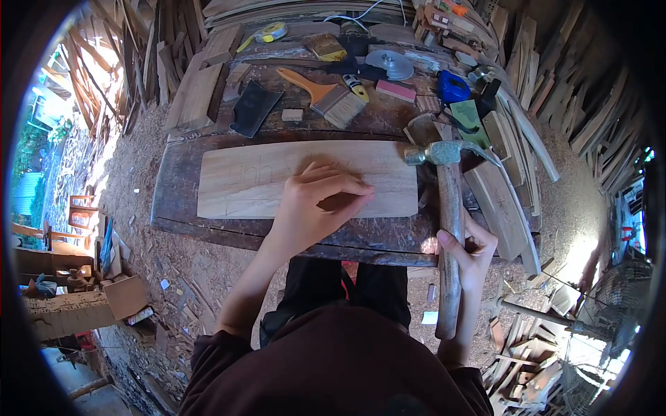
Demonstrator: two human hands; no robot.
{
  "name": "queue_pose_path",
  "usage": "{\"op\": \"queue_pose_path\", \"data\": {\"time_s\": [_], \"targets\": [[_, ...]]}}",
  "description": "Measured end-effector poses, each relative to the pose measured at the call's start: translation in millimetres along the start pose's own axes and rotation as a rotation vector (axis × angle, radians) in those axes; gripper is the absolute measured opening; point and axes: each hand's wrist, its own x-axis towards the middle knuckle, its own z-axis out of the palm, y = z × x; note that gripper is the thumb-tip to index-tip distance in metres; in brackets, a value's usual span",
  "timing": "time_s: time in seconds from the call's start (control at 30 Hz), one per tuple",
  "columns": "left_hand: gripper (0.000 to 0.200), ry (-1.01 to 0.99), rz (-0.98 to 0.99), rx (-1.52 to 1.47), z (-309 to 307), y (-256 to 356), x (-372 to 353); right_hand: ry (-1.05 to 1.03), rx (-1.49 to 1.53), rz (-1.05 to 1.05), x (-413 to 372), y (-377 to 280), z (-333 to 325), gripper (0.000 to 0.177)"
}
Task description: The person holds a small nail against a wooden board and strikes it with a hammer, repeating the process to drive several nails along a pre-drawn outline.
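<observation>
A pale wooden board lies flat on the workbench, with faint pencil-like letters on its face. Over its middle, my left hand is closed, thumb and index fingertips pinched together just above the wood. Whatever sits in that pinch, if anything, is too small to make out. My right hand wraps round the wooden handle of a claw hammer at the bench's front edge. The hammer stands head up, its metal head near the board's right end and the claw pointing right.
On the dark workbench lie a wide paintbrush, a black sheet, a small wood block, a blue tape measure, a metal disc and a pink block. Wood offcuts crowd the right side.
</observation>
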Motion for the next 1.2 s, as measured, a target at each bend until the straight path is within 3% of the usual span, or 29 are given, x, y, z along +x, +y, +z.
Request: {"op": "queue_pose_path", "data": {"time_s": [0.37,0.5,0.6,0.73,0.93,1.07,1.2], "targets": [[0.012,-0.002,0.040,0.009,0,-3,0,-0.032,-0.032,0.014,-6,-17,-5,0.056],[0.017,0.010,0.000,0.035,-1,1,0,-0.003,-0.254,-0.122,-17,-58,-11,0.058],[0.026,0.049,-0.076,-0.008,1,7,0,-0.097,-0.532,-0.506,-21,-72,-11,0.061],[0.039,0.006,-0.055,-0.019,-1,4,-3,-0.179,-0.631,-0.605,-22,-79,-1,0.059],[0.042,-0.024,-0.091,-0.045,-2,2,-4,-0.293,-0.791,-0.508,-20,-90,0,0.058],[0.041,-0.029,-0.057,-0.020,-2,3,-3,-0.213,-0.750,-0.659,-22,-91,0,0.058],[0.038,-0.031,-0.089,-0.073,-1,2,-4,-0.290,-0.794,-0.622,-20,-95,5,0.057]]}}
